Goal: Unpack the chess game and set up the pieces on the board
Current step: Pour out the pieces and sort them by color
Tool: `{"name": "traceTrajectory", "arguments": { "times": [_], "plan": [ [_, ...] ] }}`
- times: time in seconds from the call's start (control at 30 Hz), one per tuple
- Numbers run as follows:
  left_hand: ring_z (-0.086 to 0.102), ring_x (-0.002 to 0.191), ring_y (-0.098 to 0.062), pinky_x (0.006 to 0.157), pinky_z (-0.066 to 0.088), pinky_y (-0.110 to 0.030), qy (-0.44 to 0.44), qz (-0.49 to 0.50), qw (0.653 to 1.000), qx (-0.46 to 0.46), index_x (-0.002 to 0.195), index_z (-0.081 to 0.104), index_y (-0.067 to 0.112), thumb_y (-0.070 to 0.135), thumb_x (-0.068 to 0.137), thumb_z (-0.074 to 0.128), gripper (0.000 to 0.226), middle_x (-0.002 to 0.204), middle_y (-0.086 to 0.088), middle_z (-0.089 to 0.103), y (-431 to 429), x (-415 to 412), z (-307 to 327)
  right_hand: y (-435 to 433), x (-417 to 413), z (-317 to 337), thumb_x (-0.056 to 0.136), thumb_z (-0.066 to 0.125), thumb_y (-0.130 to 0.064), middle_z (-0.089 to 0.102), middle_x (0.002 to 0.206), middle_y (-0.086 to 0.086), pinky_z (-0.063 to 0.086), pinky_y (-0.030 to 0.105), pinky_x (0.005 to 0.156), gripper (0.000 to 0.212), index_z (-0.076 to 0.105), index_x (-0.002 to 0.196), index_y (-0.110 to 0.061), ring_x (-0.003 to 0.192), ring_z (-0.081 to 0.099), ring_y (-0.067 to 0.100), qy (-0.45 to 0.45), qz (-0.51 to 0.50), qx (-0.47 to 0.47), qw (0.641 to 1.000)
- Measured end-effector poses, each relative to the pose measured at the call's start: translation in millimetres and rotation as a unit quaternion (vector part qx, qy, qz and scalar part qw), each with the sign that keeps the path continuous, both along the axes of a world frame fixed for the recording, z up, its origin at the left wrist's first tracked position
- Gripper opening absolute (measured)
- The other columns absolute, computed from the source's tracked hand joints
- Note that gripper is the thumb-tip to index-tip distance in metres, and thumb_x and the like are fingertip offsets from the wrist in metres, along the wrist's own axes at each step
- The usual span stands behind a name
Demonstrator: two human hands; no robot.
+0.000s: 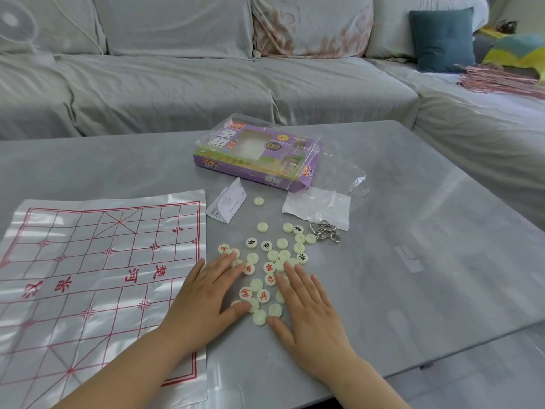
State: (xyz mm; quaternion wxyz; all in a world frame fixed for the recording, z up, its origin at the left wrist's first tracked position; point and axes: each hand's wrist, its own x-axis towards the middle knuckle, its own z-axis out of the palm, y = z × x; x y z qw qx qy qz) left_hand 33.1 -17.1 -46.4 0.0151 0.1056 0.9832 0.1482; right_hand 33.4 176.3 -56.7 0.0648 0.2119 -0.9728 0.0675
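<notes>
A grey sofa (pixel 177 84) runs behind the grey table (pixel 413 261). On the table's left lies the board (pixel 88 276), a thin glossy sheet with red lines, spread out but creased and bare of pieces. Further back sits the purple box (pixel 256 154) in loose clear wrap, with an empty bag (pixel 318 208) and a folded leaflet (pixel 227 203) in front of it.

The left hand (pixel 203 293) and right hand (pixel 306 308) both lie flat, fingers straight and spread, pressing on the pieces (pixel 272 255) and gripping none. The left wrist crosses the board's right edge. The pieces are scattered on the table just right of the board, many blank side up; one lies apart near the leaflet. A wire puzzle (pixel 324 234) sits at the pile's far right.

I judge the unpacking done and the placing not begun. The risks:
- Flat palms sweeping the discs could send some toward the near table edge — they look smooth and light.
- The left forearm could drag or ruck the sheet.
- Blank-side pieces may be misplaced unless turned over, and the stray one missed.
</notes>
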Motion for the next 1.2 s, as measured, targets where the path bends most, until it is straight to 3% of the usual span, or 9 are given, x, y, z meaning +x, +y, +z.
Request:
{"name": "traceTrajectory", "arguments": {
  "times": [0.13, 0.3, 0.43, 0.53, 0.73, 0.87, 0.93, 1.03, 1.2],
  "plan": [
    [0.039, 0.114, -0.009, 0.103, 0.008, -0.015, 0.045, -0.001, 0.999, 0.015, 0.119, 0.044, 0.025, 0.061, 0.090, 0.009, 0.058, 0.120, -0.003, 0.062, -2, 11, -7, -3, 11, -3, 0.093, -0.001, -0.049, 0.057, 0.128, -0.004, 0.011, 0.026, 0.108, 0.059, 0.040, 0.125, -0.021, 0.123, 0.036, 0.011, 0.002, 0.065, 0.028, 0.997],
    [0.040, 0.112, -0.005, 0.100, 0.012, -0.015, 0.092, -0.004, 0.995, 0.039, 0.118, 0.044, 0.028, 0.058, 0.091, 0.013, 0.051, 0.117, 0.002, 0.063, -2, 16, -8, -8, 7, -6, 0.093, -0.001, -0.051, 0.060, 0.126, -0.003, 0.011, 0.026, 0.108, 0.060, 0.040, 0.123, -0.020, 0.122, 0.036, 0.011, -0.013, 0.037, 0.009, 0.999],
    [0.043, 0.102, -0.002, 0.095, 0.022, -0.020, 0.135, -0.002, 0.989, 0.058, 0.099, 0.062, 0.033, 0.060, 0.074, 0.040, 0.043, 0.103, 0.010, 0.066, -10, 16, -18, -12, 3, -8, 0.093, 0.000, -0.051, 0.060, 0.125, -0.004, 0.011, 0.025, 0.107, 0.058, 0.040, 0.122, -0.022, 0.121, 0.037, 0.009, -0.005, 0.018, -0.014, 1.000],
    [0.044, 0.096, -0.001, 0.088, 0.027, -0.024, 0.181, -0.010, 0.982, 0.045, 0.084, 0.070, 0.034, 0.055, 0.069, 0.043, 0.038, 0.092, 0.012, 0.067, -12, 16, -23, -13, 2, -11, 0.093, 0.001, -0.049, 0.060, 0.124, -0.005, 0.012, 0.025, 0.107, 0.054, 0.041, 0.120, -0.026, 0.120, 0.038, 0.008, 0.029, 0.021, -0.037, 0.999],
    [0.046, 0.084, 0.001, 0.089, 0.023, -0.010, 0.188, 0.021, 0.970, 0.149, 0.075, 0.061, 0.033, 0.045, 0.064, 0.050, 0.020, 0.079, 0.017, 0.063, -2, 12, -19, -10, 1, -16, 0.078, 0.043, -0.040, 0.066, 0.114, -0.007, 0.020, 0.024, 0.106, 0.027, 0.064, 0.094, -0.033, 0.115, 0.044, 0.011, 0.125, 0.103, -0.108, 0.981],
    [0.044, 0.075, -0.004, 0.072, 0.032, -0.011, 0.200, 0.047, 0.967, 0.152, 0.066, 0.062, 0.026, 0.037, 0.066, 0.046, 0.020, 0.064, 0.029, 0.049, 0, 5, -14, -10, 2, -14, 0.087, 0.039, -0.036, 0.069, 0.104, -0.008, 0.034, 0.028, 0.098, 0.031, 0.070, 0.082, -0.030, 0.110, 0.047, 0.011, 0.154, 0.135, -0.136, 0.969],
    [0.047, 0.077, -0.003, 0.080, 0.032, -0.017, 0.207, 0.031, 0.969, 0.131, 0.066, 0.066, 0.025, 0.034, 0.068, 0.046, 0.023, 0.066, 0.019, 0.062, 1, 4, -13, -11, 2, -13, 0.092, 0.034, -0.037, 0.070, 0.103, -0.007, 0.030, 0.025, 0.101, 0.039, 0.070, 0.080, -0.029, 0.109, 0.047, 0.011, 0.147, 0.128, -0.138, 0.971],
    [0.049, 0.084, 0.001, 0.093, 0.021, -0.013, 0.205, -0.006, 0.974, 0.096, 0.070, 0.071, 0.028, 0.035, 0.072, 0.045, 0.026, 0.074, 0.015, 0.069, 2, 7, -12, -14, 1, -12, 0.076, 0.044, -0.035, 0.071, 0.102, -0.005, 0.021, 0.024, 0.104, 0.029, 0.071, 0.080, -0.028, 0.108, 0.050, 0.012, 0.142, 0.110, -0.128, 0.975],
    [0.050, 0.087, 0.002, 0.097, 0.017, -0.013, 0.194, -0.040, 0.976, 0.089, 0.070, 0.072, 0.029, 0.044, 0.089, 0.035, 0.044, 0.082, 0.012, 0.071, -4, 17, -17, -20, -3, -14, 0.072, 0.042, -0.031, 0.071, 0.098, -0.002, 0.032, 0.028, 0.093, 0.032, 0.071, 0.081, -0.023, 0.103, 0.047, 0.013, 0.136, 0.058, -0.121, 0.982]
  ]
}}
